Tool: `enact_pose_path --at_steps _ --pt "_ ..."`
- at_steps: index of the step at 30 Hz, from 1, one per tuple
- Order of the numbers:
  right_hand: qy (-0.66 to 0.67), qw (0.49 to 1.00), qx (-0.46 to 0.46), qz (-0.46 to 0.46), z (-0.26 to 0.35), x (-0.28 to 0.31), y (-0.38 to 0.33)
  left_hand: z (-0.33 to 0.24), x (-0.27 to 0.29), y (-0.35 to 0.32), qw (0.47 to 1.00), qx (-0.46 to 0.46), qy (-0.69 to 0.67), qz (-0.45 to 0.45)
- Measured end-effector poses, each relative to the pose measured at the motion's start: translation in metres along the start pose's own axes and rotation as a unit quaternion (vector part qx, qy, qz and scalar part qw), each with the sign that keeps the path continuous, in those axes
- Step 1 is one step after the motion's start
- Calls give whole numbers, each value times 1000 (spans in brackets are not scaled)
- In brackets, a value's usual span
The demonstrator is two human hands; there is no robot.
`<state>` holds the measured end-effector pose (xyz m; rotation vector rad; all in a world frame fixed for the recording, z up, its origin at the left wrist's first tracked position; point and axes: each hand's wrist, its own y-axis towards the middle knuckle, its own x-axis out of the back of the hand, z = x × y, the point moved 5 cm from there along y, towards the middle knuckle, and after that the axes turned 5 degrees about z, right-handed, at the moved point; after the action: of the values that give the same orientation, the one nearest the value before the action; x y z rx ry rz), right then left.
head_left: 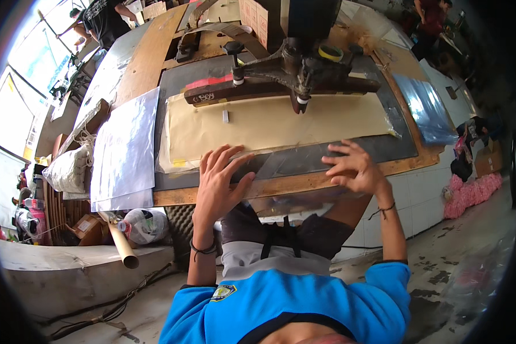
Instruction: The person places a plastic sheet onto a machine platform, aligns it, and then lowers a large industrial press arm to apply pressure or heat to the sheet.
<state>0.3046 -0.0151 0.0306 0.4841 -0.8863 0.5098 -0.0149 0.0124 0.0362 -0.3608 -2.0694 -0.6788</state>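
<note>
My left hand (219, 179) is above the near edge of the work table, fingers spread over the front margin of a large cream paper sheet (258, 129). It appears to hold nothing. To its right, my right hand (355, 167) has its fingers apart and slightly bent over the dark board (286, 162) in front of the sheet. A thin, see-through film (295, 202) shows faintly between the hands at the table's wooden edge; whether either hand touches it is unclear. A small pale grey block (225, 116) lies on the cream sheet.
A dark bar (281, 90) on a black metal bracket with knobs spans the sheet's far side. Clear plastic sheets (126, 146) lie at left, bluish ones (423, 109) at right. A roll of tape (331, 53) sits on the bracket. A cardboard tube (123, 245) juts out below left.
</note>
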Motion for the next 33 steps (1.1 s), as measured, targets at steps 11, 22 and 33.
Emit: enact_pose_path --at_steps 11,22,33 --pt "110 994 11 19 -2 -2 14 -3 -15 15 997 -31 -5 69" --pt "144 988 38 42 -2 -10 23 -4 -17 15 998 -29 7 62" --pt "-41 997 34 -54 30 -38 63 -2 -14 13 995 -54 -4 85"
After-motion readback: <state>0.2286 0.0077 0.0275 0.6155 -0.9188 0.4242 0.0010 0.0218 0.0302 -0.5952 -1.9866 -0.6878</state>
